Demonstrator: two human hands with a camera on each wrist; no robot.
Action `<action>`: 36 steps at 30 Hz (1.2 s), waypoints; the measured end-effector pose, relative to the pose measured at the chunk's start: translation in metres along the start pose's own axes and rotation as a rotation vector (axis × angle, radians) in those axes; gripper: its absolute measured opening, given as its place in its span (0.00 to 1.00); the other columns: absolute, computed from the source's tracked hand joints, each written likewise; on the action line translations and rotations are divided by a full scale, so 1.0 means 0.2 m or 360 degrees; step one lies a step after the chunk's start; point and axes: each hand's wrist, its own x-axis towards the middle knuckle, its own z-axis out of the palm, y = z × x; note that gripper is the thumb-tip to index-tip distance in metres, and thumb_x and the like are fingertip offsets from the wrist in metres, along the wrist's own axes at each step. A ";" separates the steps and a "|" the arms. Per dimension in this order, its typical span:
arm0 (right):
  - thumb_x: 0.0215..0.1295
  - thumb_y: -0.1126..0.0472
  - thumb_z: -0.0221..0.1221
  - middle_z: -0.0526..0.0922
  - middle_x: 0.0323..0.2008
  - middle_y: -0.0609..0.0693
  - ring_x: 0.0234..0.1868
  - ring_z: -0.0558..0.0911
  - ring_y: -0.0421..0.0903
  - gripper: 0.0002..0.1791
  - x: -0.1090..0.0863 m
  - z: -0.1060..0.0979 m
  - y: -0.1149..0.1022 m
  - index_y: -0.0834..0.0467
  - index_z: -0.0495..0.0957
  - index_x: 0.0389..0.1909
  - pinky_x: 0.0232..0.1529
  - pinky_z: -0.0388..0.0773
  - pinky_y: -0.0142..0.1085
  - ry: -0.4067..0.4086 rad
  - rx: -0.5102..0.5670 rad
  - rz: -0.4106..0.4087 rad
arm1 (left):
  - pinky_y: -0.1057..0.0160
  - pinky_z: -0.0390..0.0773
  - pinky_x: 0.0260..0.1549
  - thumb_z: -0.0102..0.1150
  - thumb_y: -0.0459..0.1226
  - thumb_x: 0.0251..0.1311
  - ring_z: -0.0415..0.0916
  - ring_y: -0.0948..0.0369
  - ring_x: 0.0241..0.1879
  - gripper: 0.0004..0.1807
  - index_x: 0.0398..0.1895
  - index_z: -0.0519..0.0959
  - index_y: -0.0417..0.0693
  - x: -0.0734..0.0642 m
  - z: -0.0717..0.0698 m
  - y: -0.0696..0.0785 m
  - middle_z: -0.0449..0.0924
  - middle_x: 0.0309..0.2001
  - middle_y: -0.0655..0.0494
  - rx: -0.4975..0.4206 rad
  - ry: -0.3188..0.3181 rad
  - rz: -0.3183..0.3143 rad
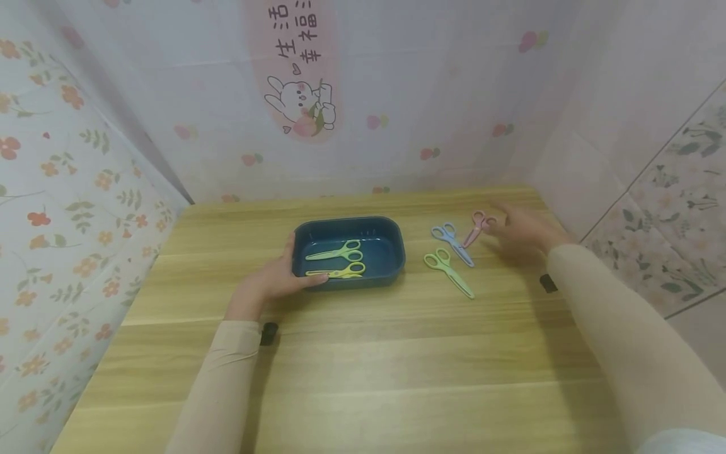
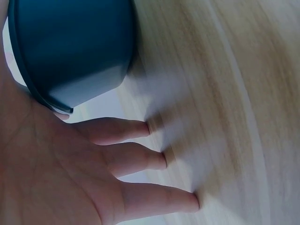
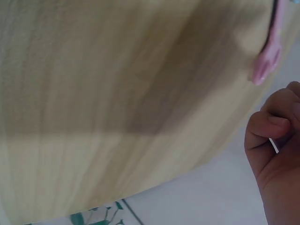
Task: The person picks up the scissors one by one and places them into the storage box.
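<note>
A dark blue plastic box [image 1: 391, 277] stands on the table with my left hand [image 1: 278, 274] at its left end. The thumb lies over the front rim and a finger goes up the left side; in the left wrist view three fingers [image 2: 133, 157] stretch straight past the box wall [image 2: 93, 51]. Inside lie green scissors [image 1: 334, 253] and yellow scissors [image 1: 340, 271]. My right hand [image 1: 522, 233], blurred and loosely curled, is beside the pink scissors [image 1: 473, 232], which also show in the right wrist view. Blue scissors [image 1: 454, 243] and light green scissors [image 1: 450, 274] lie between it and the box.
The wooden table [image 1: 363, 366] meets a patterned curtain [image 1: 397, 94] at the back. More floral cloth [image 1: 85, 208] hangs at the left, and panels with a floral print [image 1: 669, 208] stand at the right. A small black piece [image 1: 548, 283] shows at the right wrist.
</note>
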 end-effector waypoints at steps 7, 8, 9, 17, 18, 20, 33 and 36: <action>0.80 0.37 0.56 0.73 0.71 0.75 0.72 0.71 0.77 0.45 -0.01 0.06 0.06 0.59 0.56 0.84 0.73 0.62 0.73 -0.0046 -0.0089 -0.0021 | 0.34 0.68 0.75 0.61 0.83 0.47 0.62 0.33 0.79 0.83 0.86 0.18 0.56 0.00 0.00 -0.01 0.52 0.83 0.29 -0.0017 0.0010 0.0041; 0.79 0.38 0.57 0.71 0.73 0.74 0.74 0.67 0.78 0.44 -0.01 0.07 0.07 0.60 0.57 0.84 0.74 0.61 0.73 -0.0058 -0.0095 -0.0041 | 0.34 0.68 0.74 0.60 0.83 0.47 0.63 0.33 0.78 0.83 0.85 0.18 0.55 0.00 0.00 -0.01 0.52 0.83 0.28 -0.0011 0.0010 0.0041; 0.79 0.40 0.58 0.70 0.74 0.74 0.75 0.67 0.78 0.43 -0.01 0.07 0.07 0.60 0.58 0.83 0.75 0.60 0.73 -0.0066 -0.0086 -0.0058 | 0.34 0.68 0.75 0.60 0.83 0.47 0.63 0.33 0.78 0.83 0.85 0.18 0.56 0.00 0.00 -0.01 0.53 0.83 0.29 -0.0010 0.0008 0.0034; 0.76 0.39 0.62 0.85 0.57 0.69 0.54 0.84 0.65 0.38 -0.02 0.08 0.16 0.62 0.72 0.73 0.64 0.76 0.66 -0.0061 -0.0164 -0.0109 | 0.35 0.69 0.74 0.60 0.83 0.46 0.64 0.34 0.78 0.82 0.85 0.17 0.59 0.00 0.00 0.00 0.54 0.83 0.30 -0.0009 0.0018 0.0037; 0.75 0.39 0.63 0.87 0.51 0.66 0.48 0.84 0.60 0.36 -0.03 0.08 0.16 0.62 0.75 0.70 0.59 0.79 0.62 -0.0055 -0.0179 -0.0103 | 0.35 0.69 0.74 0.60 0.83 0.46 0.64 0.34 0.78 0.82 0.85 0.17 0.60 0.00 0.00 0.00 0.54 0.83 0.30 -0.0009 0.0017 0.0038; 0.73 0.41 0.66 0.88 0.48 0.64 0.41 0.82 0.53 0.31 -0.04 0.06 0.15 0.61 0.80 0.63 0.51 0.81 0.54 -0.0052 -0.0213 -0.0123 | 0.35 0.69 0.75 0.60 0.83 0.46 0.63 0.34 0.78 0.82 0.85 0.18 0.59 0.00 0.00 0.00 0.54 0.83 0.30 -0.0008 0.0018 0.0036; 0.66 0.39 0.72 0.87 0.42 0.61 0.42 0.83 0.55 0.37 -0.11 0.05 0.11 0.64 0.80 0.63 0.50 0.81 0.58 0.0002 -0.0327 -0.0123 | 0.35 0.68 0.75 0.62 0.82 0.47 0.64 0.35 0.78 0.82 0.85 0.18 0.59 0.01 -0.01 0.00 0.54 0.83 0.31 -0.0018 0.0001 0.0018; 0.65 0.35 0.71 0.82 0.35 0.54 0.40 0.80 0.51 0.49 -0.11 0.05 0.12 0.65 0.69 0.74 0.49 0.81 0.56 -0.0005 -0.0295 -0.0108 | 0.34 0.67 0.75 0.62 0.83 0.46 0.62 0.35 0.79 0.83 0.85 0.17 0.60 0.01 -0.01 0.00 0.53 0.84 0.31 -0.0022 0.0003 0.0015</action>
